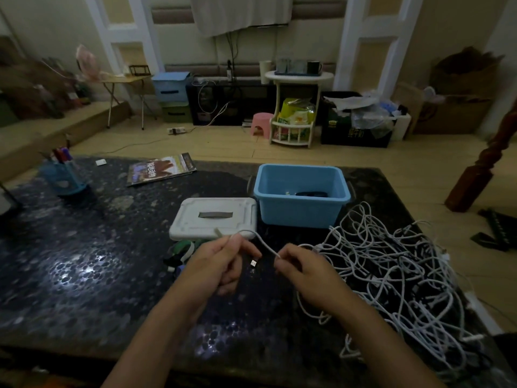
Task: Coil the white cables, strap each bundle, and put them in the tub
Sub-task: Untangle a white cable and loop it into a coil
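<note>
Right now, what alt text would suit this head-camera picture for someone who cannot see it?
Two bare hands, left hand and right hand, hold a thin white cable between them above a dark speckled stone table. A tangled heap of white cables lies right, behind it an open blue plastic tub beside its white lid.

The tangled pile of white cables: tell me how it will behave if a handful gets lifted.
Probably floppy: the white cable between the left hand and right hand sags in a curve. The tangled pile is heavily looped and crossed, so a lifted handful would likely drag neighbours along. The thin strands suggest it is light, and unlikely to roll.
</note>
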{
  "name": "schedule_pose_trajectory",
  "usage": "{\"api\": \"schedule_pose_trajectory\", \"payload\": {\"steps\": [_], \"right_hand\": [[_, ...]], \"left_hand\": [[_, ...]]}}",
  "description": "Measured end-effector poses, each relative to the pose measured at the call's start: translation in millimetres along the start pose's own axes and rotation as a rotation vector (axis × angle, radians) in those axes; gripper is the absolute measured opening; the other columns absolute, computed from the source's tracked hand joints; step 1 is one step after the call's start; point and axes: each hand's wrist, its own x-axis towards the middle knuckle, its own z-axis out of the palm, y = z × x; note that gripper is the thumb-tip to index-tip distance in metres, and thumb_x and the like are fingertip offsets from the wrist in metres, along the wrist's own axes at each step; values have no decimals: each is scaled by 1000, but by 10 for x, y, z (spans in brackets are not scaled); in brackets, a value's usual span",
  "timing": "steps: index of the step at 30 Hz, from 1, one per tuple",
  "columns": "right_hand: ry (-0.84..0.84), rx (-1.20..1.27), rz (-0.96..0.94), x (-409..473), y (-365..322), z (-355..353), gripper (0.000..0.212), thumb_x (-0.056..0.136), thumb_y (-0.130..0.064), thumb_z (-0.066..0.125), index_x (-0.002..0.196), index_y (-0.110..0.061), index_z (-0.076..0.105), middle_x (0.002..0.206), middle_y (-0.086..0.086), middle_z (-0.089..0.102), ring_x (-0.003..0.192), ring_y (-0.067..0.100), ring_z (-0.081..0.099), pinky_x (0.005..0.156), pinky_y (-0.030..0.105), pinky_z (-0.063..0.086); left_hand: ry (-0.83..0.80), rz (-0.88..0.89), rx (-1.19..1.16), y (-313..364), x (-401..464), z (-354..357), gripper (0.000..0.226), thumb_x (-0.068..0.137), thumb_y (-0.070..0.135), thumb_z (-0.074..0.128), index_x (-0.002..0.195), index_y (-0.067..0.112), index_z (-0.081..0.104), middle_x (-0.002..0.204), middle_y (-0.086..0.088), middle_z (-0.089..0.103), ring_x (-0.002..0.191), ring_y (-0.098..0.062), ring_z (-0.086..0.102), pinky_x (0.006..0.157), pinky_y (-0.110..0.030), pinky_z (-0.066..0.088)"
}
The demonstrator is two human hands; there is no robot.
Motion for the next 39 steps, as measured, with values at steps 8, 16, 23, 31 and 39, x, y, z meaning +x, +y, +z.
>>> {"api": "schedule_pose_trajectory", "payload": {"steps": [8,16,23,31,39], "right_hand": [[37,-9,-136,-61,-191,31,15,101,-28,55,100,-36,68,89,-21,70,84,0,64,77,27,51],[-104,-234,-182,-94,-199,120,21,95,-44,60,80,-31,54,71,-13,54,71,4,54,76,31,48],[40,-448,-115,-79,-5,40,20,101,-42,47,84,-34,45,80,-13,49,85,10,51,87,34,40],[92,160,-182,-112,-366,-74,20,103,-25,53,87,-27,65,74,-11,64,71,5,60,68,24,48],[79,206,-268,-122,-538,-89,26,92,-40,55,70,-30,64,70,-9,62,66,5,57,64,27,45]], "left_hand": [[-51,-29,20,-30,-3,87,38,99,55,37,129,47,58,50,-11,44,34,-18,36,37,-23,31],[279,147,128,-58,97,157,59,91,63,30,59,19,54,54,-1,50,56,-16,52,64,-37,43],[262,246,-350,117,36,159,48,100,51,34,66,17,35,57,-1,23,46,-12,21,41,-27,19],[226,106,177,12,102,73,46,87,67,46,97,23,48,67,11,47,49,0,45,50,-23,37],[5,160,712,-233,139,97,53,71,65,61,112,38,43,103,9,63,93,-8,63,82,-42,55]]}}
